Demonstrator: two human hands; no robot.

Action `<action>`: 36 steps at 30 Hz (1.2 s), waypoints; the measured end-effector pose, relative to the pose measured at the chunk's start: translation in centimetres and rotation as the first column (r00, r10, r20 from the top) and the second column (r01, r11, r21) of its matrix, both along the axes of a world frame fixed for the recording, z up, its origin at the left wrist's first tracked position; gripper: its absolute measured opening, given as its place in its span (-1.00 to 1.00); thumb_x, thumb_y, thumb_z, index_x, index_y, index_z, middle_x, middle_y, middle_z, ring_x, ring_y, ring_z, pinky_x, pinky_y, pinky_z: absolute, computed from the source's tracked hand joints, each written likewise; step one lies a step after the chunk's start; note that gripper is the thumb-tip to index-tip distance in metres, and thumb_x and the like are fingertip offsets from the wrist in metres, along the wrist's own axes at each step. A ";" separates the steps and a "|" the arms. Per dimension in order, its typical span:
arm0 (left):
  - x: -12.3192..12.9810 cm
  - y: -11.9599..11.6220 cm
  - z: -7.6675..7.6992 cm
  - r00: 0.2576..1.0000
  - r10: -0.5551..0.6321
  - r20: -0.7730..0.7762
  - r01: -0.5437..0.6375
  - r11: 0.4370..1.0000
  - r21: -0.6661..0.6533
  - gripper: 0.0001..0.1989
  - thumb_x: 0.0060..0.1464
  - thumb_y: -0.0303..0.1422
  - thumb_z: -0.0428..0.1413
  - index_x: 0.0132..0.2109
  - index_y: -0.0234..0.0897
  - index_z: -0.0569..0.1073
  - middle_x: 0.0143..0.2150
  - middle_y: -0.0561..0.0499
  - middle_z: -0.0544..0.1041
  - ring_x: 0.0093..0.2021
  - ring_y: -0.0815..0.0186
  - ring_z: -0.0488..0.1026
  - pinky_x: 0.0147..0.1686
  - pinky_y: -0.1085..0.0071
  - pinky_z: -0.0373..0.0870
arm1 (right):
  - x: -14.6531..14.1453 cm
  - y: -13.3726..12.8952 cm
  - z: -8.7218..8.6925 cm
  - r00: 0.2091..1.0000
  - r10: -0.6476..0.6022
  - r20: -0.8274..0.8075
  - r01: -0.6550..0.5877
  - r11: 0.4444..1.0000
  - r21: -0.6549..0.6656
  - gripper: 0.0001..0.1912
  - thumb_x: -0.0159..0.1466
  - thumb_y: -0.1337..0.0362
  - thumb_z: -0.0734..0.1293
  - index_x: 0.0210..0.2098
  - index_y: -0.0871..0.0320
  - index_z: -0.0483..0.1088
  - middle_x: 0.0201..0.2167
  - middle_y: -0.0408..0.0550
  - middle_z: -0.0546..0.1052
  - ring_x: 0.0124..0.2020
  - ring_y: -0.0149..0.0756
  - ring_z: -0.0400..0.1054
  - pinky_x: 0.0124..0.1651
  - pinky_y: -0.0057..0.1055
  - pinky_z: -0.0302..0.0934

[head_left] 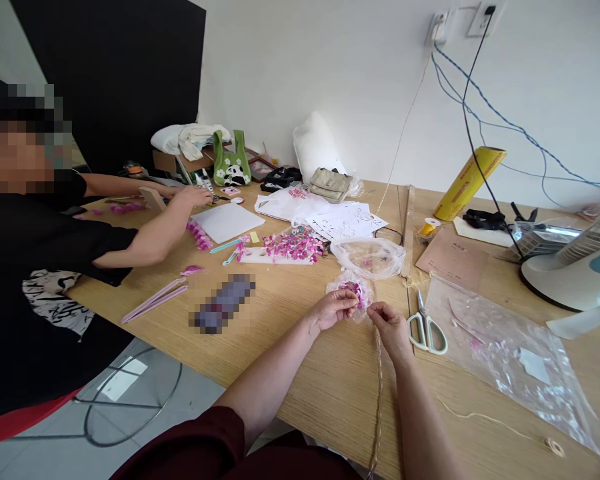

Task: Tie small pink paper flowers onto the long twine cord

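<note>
My left hand [334, 309] is closed at the near rim of a small clear plastic bag [367, 293], its thumb and fingers pinched beside purple-pink petals [351, 288]. What it pinches is too small to make out. Just to the right, my right hand [391, 325] has thumb and forefinger pressed together at the bag's right side; anything between them is hidden. A twisted beige cord [379, 400] hangs from below my right hand over the table's front edge. Green-handled scissors [427, 330] lie to the right of my right hand.
The wooden table [230, 353] bears pink flowers [300, 245], a larger plastic bag [370, 259], papers [353, 219], a flat clear bag [510, 353], a yellow roll [470, 183] and a white fan [570, 267]. At left, a person [40, 267] in black reaches across it.
</note>
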State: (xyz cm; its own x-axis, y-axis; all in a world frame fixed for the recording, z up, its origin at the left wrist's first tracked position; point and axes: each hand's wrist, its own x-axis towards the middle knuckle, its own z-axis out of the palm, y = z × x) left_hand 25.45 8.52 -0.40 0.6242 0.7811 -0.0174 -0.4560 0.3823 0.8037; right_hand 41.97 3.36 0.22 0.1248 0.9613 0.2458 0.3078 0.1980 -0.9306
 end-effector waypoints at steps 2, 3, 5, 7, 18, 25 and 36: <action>0.0 0.0 -0.1 1.000 0.007 -0.009 -0.007 1.000 -0.009 -0.71 -0.22 -0.34 0.27 -0.32 -0.37 0.40 -0.47 0.08 0.36 -0.52 0.52 0.28 -0.48 0.54 0.13 | 0.4 0.0 0.0 0.995 -0.071 0.076 0.071 0.997 0.011 -0.79 0.07 0.14 0.31 -0.51 0.17 0.38 -0.61 -0.18 0.36 -0.59 -0.42 0.14 -0.50 -0.45 0.04; 0.1 0.1 -0.1 1.000 0.016 -0.011 -0.016 1.000 -0.009 -0.70 -0.22 -0.34 0.27 -0.31 -0.37 0.40 -0.48 0.08 0.37 -0.52 0.52 0.28 -0.48 0.54 0.13 | 0.5 -0.2 0.1 0.982 -0.138 0.127 0.133 0.990 0.046 -0.81 0.08 0.15 0.30 -0.49 0.16 0.39 -0.59 -0.16 0.37 -0.62 -0.43 0.13 -0.51 -0.45 0.03; 0.1 0.1 -0.2 0.999 0.039 -0.009 -0.039 0.999 -0.007 -0.70 -0.22 -0.33 0.27 -0.31 -0.37 0.40 -0.50 0.08 0.36 -0.53 0.52 0.27 -0.48 0.54 0.13 | 0.4 -0.5 0.5 0.938 -0.273 0.211 0.237 0.954 0.181 -0.83 0.12 0.19 0.27 -0.40 0.16 0.41 -0.47 -0.10 0.43 -0.61 -0.43 0.15 -0.49 -0.43 0.08; 0.2 0.1 -0.2 0.999 0.052 -0.015 -0.052 0.999 -0.006 -0.70 -0.22 -0.32 0.27 -0.32 -0.37 0.40 -0.51 0.09 0.35 -0.53 0.52 0.27 -0.47 0.55 0.13 | -0.2 -0.9 0.9 0.910 -0.319 0.264 0.234 0.922 0.309 -0.84 0.15 0.24 0.24 -0.32 0.14 0.41 -0.30 -0.01 0.46 -0.52 -0.39 0.24 -0.41 -0.40 0.15; 0.5 -0.4 0.5 0.997 0.031 -0.077 -0.027 0.998 0.052 -0.67 -0.28 -0.28 0.29 -0.35 -0.36 0.41 -0.53 0.11 0.31 -0.53 0.52 0.25 -0.47 0.54 0.12 | -2.3 -0.6 0.5 0.879 -0.142 0.455 0.034 0.971 0.238 -0.85 0.20 0.27 0.19 -0.36 0.08 0.40 -0.44 -0.07 0.49 -0.41 -0.29 0.37 -0.35 -0.42 0.20; 0.4 -0.3 0.2 0.999 -0.028 -0.043 0.030 0.998 0.052 -0.71 -0.23 -0.32 0.27 -0.35 -0.36 0.39 -0.54 0.10 0.32 -0.53 0.50 0.26 -0.47 0.52 0.12 | -1.9 -0.8 0.8 0.928 -0.105 0.357 0.018 0.971 0.239 -0.85 0.18 0.27 0.22 -0.41 0.10 0.42 -0.44 -0.07 0.44 -0.40 -0.31 0.33 -0.34 -0.42 0.17; 0.5 -0.3 -0.2 0.995 -0.080 -0.062 0.082 0.996 0.028 -0.68 -0.25 -0.29 0.28 -0.34 -0.37 0.39 -0.56 0.08 0.33 -0.52 0.48 0.28 -0.46 0.50 0.12 | -0.6 -0.4 0.6 0.942 0.026 0.334 -0.077 0.987 0.141 -0.83 0.18 0.21 0.24 -0.41 0.08 0.46 -0.46 -0.08 0.43 -0.40 -0.30 0.32 -0.34 -0.40 0.17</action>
State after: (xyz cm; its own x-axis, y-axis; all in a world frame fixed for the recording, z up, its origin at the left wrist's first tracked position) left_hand 25.96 8.24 -0.58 0.6837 0.7289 -0.0345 -0.3744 0.3910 0.8408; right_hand 41.42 2.97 0.79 -0.0370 0.9131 0.4061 0.5783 0.3509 -0.7365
